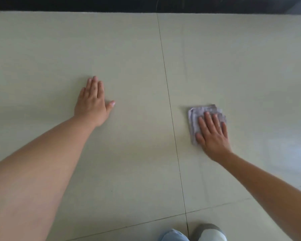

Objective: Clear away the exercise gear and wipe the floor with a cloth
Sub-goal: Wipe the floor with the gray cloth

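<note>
Head view, right of centre: small folded grey-lilac cloth (202, 119), crumpled at its edges, flat on pale glossy tiled floor (129, 49). Pinned under straight, spread fingers (208, 121) of right hand (213, 136), far edge poking beyond fingertips. Left hand (92, 101) at centre left, flat, fingers straight, palm down on bare tile.

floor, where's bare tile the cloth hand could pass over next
Bare floor lies between the left hand and the right hand pressing the cloth, and beyond both up to the dark wall base. Only the foot near the bottom edge crowds anything.
</note>
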Demonstrator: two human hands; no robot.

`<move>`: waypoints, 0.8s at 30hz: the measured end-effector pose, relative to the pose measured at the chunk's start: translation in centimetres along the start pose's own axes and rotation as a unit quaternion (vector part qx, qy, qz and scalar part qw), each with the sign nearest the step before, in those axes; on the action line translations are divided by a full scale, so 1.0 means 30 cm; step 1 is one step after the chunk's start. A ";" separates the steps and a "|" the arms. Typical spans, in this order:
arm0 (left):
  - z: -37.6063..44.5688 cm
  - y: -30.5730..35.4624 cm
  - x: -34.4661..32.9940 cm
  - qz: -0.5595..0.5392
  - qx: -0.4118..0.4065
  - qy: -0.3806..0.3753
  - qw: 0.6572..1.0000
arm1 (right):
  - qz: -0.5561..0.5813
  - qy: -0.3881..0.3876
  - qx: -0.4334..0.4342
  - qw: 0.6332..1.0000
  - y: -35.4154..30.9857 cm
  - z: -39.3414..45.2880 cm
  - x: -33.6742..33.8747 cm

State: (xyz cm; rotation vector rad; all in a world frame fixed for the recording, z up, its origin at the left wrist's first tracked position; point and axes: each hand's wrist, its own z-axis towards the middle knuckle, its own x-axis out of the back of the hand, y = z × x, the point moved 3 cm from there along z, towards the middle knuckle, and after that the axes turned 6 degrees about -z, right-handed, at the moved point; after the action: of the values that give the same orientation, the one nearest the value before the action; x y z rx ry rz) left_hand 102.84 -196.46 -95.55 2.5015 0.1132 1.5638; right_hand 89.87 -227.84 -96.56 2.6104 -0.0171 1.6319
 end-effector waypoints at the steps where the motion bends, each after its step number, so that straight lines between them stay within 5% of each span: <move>1: 0.009 -0.008 -0.009 -0.008 -0.011 0.007 1.000 | 0.030 -0.011 -0.082 0.996 0.048 0.066 0.041; 3: 0.017 -0.022 -0.035 -0.030 -0.033 0.036 0.998 | 0.082 -0.030 -0.187 0.978 0.051 0.219 0.123; 5: 0.021 -0.036 -0.061 -0.039 -0.047 0.060 0.996 | 0.078 -0.026 -0.193 0.978 -0.045 0.365 0.187; 11: 0.045 -0.047 -0.082 -0.033 -0.065 0.109 0.991 | -0.004 0.002 0.060 0.998 -0.480 0.384 0.167; 13: 0.045 -0.042 -0.066 -0.021 -0.067 0.103 0.992 | -0.037 0.032 0.134 0.990 -0.481 0.228 0.084; 16: 0.052 -0.043 -0.067 -0.025 -0.089 0.064 0.994 | -0.070 -0.032 0.182 0.980 -0.276 0.093 0.013; 21: 0.061 -0.054 -0.076 -0.046 -0.100 0.050 0.993 | 0.022 0.006 -0.149 0.989 0.055 0.365 0.165; 24: 0.059 -0.058 -0.079 -0.046 -0.094 0.056 0.993 | 0.050 0.009 -0.222 0.974 -0.009 0.629 0.270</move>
State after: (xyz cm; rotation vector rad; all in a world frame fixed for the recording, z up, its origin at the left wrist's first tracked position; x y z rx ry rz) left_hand 103.44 -195.37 -98.73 2.2346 0.0914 1.5989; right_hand 110.37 -228.49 -97.54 2.2821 -0.4640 1.4705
